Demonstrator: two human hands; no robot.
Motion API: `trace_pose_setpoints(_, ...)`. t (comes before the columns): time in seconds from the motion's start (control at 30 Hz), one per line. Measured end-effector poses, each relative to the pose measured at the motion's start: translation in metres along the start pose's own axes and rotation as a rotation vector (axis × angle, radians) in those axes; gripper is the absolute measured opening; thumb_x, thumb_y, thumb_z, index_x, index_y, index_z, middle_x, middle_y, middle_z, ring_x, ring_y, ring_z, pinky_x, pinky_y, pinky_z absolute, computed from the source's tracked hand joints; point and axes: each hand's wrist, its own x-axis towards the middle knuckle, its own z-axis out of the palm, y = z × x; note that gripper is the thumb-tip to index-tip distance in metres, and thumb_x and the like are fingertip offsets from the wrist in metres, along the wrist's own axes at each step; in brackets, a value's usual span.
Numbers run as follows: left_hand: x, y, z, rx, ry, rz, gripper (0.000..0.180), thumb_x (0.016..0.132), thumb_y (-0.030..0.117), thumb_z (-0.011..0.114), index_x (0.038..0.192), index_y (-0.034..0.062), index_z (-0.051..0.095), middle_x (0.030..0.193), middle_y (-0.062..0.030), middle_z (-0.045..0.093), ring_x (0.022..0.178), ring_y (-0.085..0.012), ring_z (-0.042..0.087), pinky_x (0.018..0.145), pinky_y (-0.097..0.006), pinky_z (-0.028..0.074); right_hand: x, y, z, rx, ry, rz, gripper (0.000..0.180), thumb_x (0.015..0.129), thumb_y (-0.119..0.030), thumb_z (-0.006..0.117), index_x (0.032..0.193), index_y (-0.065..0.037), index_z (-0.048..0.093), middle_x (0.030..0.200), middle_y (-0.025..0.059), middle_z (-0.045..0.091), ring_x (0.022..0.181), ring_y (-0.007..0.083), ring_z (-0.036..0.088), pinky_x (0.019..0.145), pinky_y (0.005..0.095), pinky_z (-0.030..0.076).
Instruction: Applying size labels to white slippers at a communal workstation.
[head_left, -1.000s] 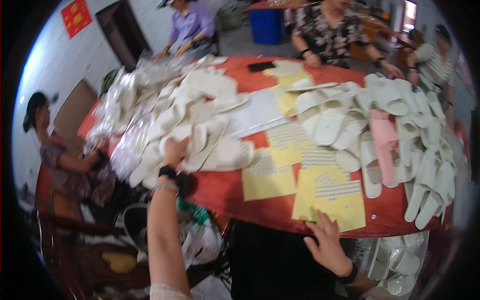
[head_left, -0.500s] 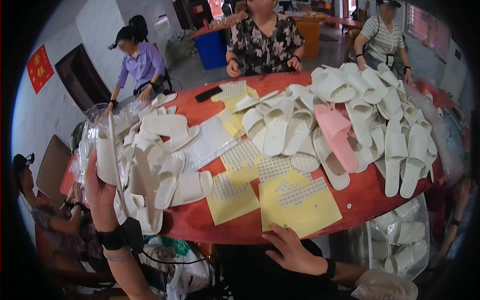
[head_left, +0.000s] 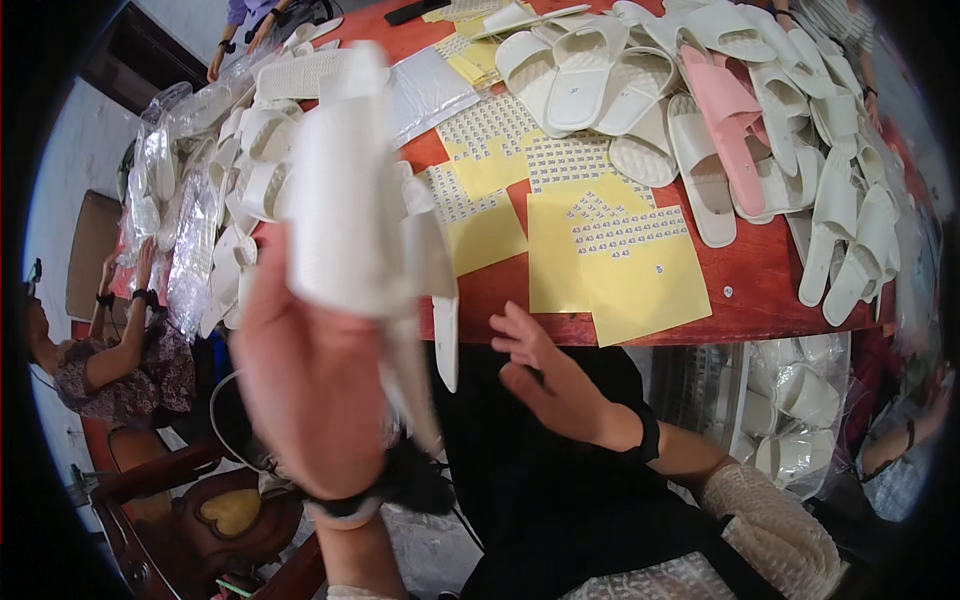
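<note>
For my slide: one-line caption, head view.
Left hand holding blurred white slippers at a red curved-edge table; empty right hand nearby.

- Before the table, my left hand is blurred.
- The slippers I hold over the table blur too, hiding my fingertips.
- Beyond the table, my view's top cuts off a person.

Left heap and right heap of slippers on the counter, sticker sheets between.
A flat packet lies behind the sheets, to their left; plastic wrapping flanks the left heap's outer side. Held slippers in the left hand are before that heap, the right hand before the sheets. Bagged slippers: below the counter, right.
</note>
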Motion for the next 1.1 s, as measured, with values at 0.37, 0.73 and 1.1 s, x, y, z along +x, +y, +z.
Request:
trace_pose_setpoints(0.37, -0.06, -0.115, 0.028, -0.291, 0.403, -0.515, 0.036, 0.095, 0.005, 0.047, 0.129, -0.0058, 0.043, 0.121, -0.0121, 0.052, 0.114, -0.0213, 0.052, 0.101, -0.033, 0.04, 0.01, 0.016, -0.029, 0.245, 0.483, 0.178, 0.066, 0.098, -0.013, 0.045, 0.15, -0.001, 0.005, 0.146, 0.019, 0.031, 0.131, 0.0241, 0.038, 0.107, 0.0344, 0.032)
trace_pose_setpoints(0.73, -0.089, -0.157, -0.07, 0.126, 0.693, -0.451, 0.032, 0.093, 0.023, 0.062, 0.113, 0.002, 0.05, 0.105, -0.0037, 0.056, 0.093, -0.0109, 0.052, 0.079, -0.025, 0.041, 0.014, 0.033, -0.038, -0.109, 0.419, 0.063, 0.069, 0.089, 0.009, 0.044, 0.15, -0.002, 0.013, 0.149, 0.0178, 0.028, 0.134, 0.0244, 0.036, 0.109, 0.0331, 0.03)
trace_pose_setpoints(1.1, -0.113, -0.163, -0.085, 0.234, 0.609, -0.241, 0.024, 0.098, 0.02, 0.055, 0.11, 0.0, 0.05, 0.1, -0.0054, 0.057, 0.085, -0.0091, 0.053, 0.078, -0.024, 0.044, 0.026, 0.025, -0.03, -0.386, 0.345, -0.007, 0.056, 0.089, 0.005, 0.048, 0.142, 0.001, 0.031, 0.142, 0.0197, 0.038, 0.131, 0.0299, 0.039, 0.107, 0.0354, 0.032)
